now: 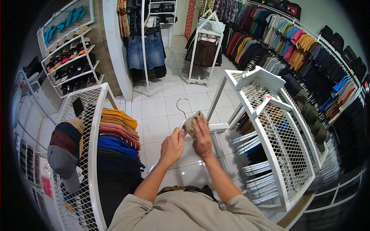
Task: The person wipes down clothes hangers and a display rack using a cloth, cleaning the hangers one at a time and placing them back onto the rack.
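My left hand [172,147] grips a white clothes hanger [182,124] near its neck, just below the metal hook. The hanger's hook points away from me, over the tiled floor. My right hand [201,135] presses a crumpled beige cloth [190,124] against the hanger, right of the neck, with its fingers laid flat over the cloth. The hanger's right arm shows white beyond my right hand. Part of its left arm is hidden behind my left hand and forearm.
Left stands a white mesh-topped rack [94,161] with stacked caps [65,153] and hanging coloured garments [118,135]. At right, another mesh-topped rack [267,147] bears white hangers [261,79] and dark caps [310,112]. Ahead are denim shorts [146,52] and a small display stand [205,52].
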The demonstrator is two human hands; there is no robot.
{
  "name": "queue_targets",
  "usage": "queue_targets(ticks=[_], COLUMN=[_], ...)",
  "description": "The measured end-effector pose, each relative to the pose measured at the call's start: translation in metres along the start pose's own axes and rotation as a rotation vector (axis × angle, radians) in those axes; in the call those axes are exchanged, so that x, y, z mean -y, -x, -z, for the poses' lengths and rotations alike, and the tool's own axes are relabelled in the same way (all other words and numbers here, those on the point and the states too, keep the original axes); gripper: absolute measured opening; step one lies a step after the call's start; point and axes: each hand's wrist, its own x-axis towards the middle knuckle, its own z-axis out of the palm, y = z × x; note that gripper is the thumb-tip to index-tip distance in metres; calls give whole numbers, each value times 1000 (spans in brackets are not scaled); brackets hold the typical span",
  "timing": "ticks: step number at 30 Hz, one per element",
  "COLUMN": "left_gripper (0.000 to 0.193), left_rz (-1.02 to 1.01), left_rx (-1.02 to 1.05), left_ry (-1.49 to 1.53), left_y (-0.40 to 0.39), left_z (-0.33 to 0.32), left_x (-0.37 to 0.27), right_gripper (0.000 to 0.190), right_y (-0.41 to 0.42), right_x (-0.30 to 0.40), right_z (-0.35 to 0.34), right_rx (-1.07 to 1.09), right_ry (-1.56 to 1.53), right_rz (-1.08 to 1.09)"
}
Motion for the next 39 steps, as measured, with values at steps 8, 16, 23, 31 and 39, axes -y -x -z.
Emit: queue_targets(ticks=[8, 16, 23, 31, 39], left_gripper=[39, 40, 39, 39, 60], left_rz=[-14, -28, -40, -360, -399], left_rx=[10, 35, 63, -52, 130], left_ry=[13, -11, 4, 230, -78], left_y=[-2, -12, 0, -1, -25], left_z=[-7, 2, -9, -40, -3], left_x=[-4, 1, -3, 10, 11], right_gripper=[74, 74, 76, 63, 25], right_y=[6, 5, 14, -35, -15], right_x=[-27, -29, -33, 50, 5], right_z=[-7, 7, -11, 12, 34], right_rx=[-230, -52, -304, -122, -61], right_ry=[13, 59, 126, -627, -469], right_rz=[-457, -202, -709, -584, -705])
